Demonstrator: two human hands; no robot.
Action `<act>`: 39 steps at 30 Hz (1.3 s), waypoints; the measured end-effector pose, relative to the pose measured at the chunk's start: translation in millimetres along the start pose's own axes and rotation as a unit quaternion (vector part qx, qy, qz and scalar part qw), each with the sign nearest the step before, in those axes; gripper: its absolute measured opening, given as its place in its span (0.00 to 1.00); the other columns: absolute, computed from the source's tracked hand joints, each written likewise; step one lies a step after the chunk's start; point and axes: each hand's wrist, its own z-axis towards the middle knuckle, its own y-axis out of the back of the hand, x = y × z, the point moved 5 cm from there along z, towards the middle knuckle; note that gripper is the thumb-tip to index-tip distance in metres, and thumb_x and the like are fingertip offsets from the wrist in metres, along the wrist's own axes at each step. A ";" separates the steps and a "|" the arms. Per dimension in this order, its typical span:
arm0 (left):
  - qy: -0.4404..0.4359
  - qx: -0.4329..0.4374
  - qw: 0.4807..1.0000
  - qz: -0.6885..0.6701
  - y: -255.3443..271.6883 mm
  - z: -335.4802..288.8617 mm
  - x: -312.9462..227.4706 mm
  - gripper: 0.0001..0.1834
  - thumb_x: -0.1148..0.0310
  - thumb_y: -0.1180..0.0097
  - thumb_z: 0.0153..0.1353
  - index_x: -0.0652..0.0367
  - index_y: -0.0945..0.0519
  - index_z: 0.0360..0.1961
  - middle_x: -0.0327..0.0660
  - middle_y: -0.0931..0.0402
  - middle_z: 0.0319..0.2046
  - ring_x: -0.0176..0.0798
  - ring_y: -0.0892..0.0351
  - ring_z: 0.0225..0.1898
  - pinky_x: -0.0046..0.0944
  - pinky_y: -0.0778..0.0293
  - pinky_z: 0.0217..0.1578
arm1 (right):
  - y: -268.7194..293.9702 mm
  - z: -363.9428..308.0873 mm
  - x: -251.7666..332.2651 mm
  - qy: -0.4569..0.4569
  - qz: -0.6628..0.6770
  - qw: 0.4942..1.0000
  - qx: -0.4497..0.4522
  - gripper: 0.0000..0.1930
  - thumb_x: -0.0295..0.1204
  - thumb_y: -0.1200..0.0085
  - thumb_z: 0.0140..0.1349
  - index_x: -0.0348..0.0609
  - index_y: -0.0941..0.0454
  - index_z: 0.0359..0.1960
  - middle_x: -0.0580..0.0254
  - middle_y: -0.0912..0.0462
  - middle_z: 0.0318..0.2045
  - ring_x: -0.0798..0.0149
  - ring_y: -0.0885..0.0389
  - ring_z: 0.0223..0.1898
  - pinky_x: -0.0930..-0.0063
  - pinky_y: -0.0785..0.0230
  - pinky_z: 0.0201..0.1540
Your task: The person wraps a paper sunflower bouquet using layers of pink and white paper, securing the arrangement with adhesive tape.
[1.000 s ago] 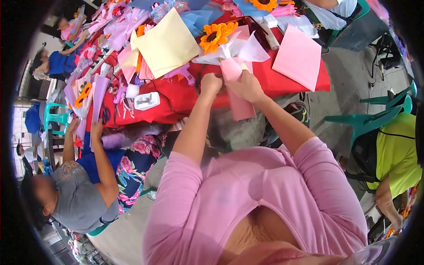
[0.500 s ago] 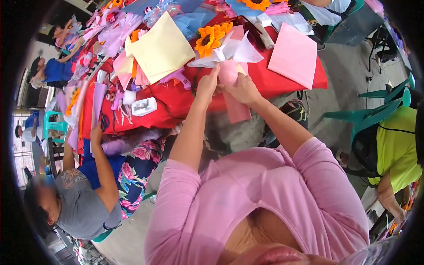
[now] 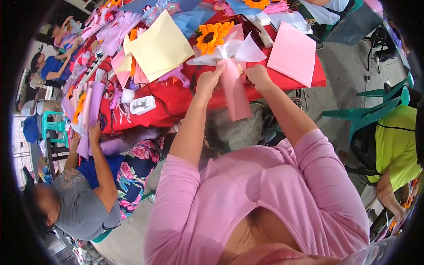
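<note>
Head view: left hand (image 3: 208, 83) grips pink wrap (image 3: 234, 93); right hand (image 3: 258, 77) curls beside, hold unclear.

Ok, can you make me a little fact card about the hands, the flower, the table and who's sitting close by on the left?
Left hand: this hand holds the pink wrapper near its upper left edge
Right hand: this hand is at its upper right; grip unclear
Flower: orange flower, dark centre, above white paper
Table: red cloth, cream sheets, white tape dispenser
Neighbour: person in grey, holding purple wrapping
</note>
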 end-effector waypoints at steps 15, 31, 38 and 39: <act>-0.038 -0.007 0.998 -0.052 -6.2 2.3 3.1 0.28 0.46 0.44 0.50 0.67 0.26 0.17 0.39 0.31 0.14 0.33 0.33 0.15 0.35 0.38 0.16 | 19.5 -40.8 58.3 0.063 0.012 0.973 -0.222 0.12 0.32 0.54 0.50 0.36 0.23 0.20 0.44 0.23 0.22 0.45 0.24 0.28 0.58 0.33 0.35; -0.063 0.025 0.968 -0.242 -22.3 -20.6 9.3 0.19 0.59 0.47 0.57 0.67 0.24 0.40 0.36 0.26 0.33 0.29 0.31 0.36 0.29 0.35 0.37 | 23.7 -91.4 95.8 0.063 0.133 0.979 -0.144 0.29 0.36 0.45 0.51 0.28 0.35 0.52 0.43 0.23 0.34 0.56 0.21 0.35 0.68 0.32 0.36; -0.248 0.140 0.861 -0.422 -8.9 -44.4 -40.3 0.18 0.68 0.50 0.59 0.63 0.32 0.49 0.39 0.29 0.46 0.37 0.29 0.47 0.37 0.34 0.50 | 57.1 -118.5 139.9 0.279 0.127 0.929 -0.207 0.32 0.32 0.40 0.50 0.30 0.38 0.55 0.42 0.35 0.54 0.52 0.29 0.51 0.69 0.35 0.50; -0.255 0.138 0.860 -0.420 -5.1 -48.5 -48.2 0.18 0.68 0.50 0.59 0.63 0.32 0.49 0.39 0.29 0.46 0.37 0.29 0.47 0.37 0.34 0.50 | 59.0 -119.6 143.0 0.286 0.127 0.927 -0.208 0.32 0.32 0.40 0.50 0.30 0.38 0.55 0.42 0.35 0.54 0.52 0.29 0.51 0.69 0.35 0.50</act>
